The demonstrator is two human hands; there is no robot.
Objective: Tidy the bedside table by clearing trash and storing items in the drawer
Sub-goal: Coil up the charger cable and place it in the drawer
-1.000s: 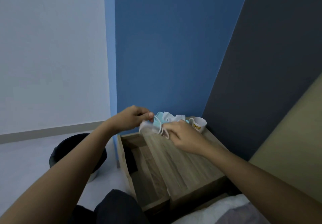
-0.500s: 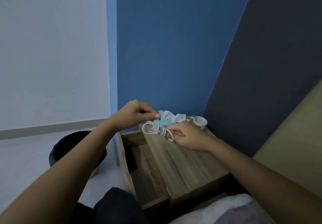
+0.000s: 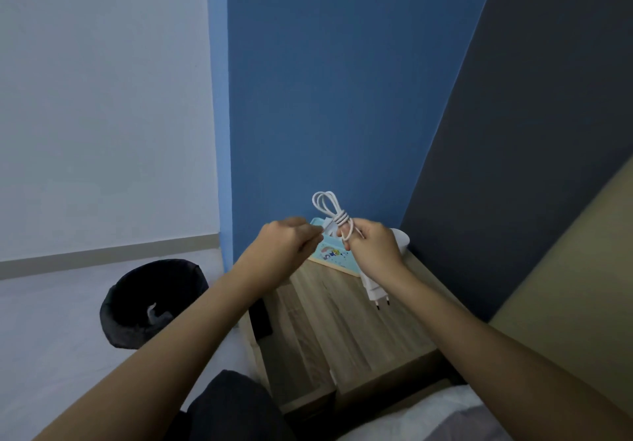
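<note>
bedside table (image 3: 349, 324): matt wood grain | cable (image 3: 334, 211): smooth white plastic | bin (image 3: 150, 303): matt black

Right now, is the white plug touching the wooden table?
Cannot tell. In the head view the white plug hangs below the right hand, in front of the table top. From this angle no gap or contact shows under its prongs.

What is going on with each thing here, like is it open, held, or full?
white cable: looped and wound into a bundle, held up above the table.
charger plug: hanging below the right hand.
right hand: shut on the cable bundle.
left hand: pinching the cable's end.
drawer: pulled open.
tissue box: resting on the bedside table.
bin: open-topped, something pale inside.
</note>
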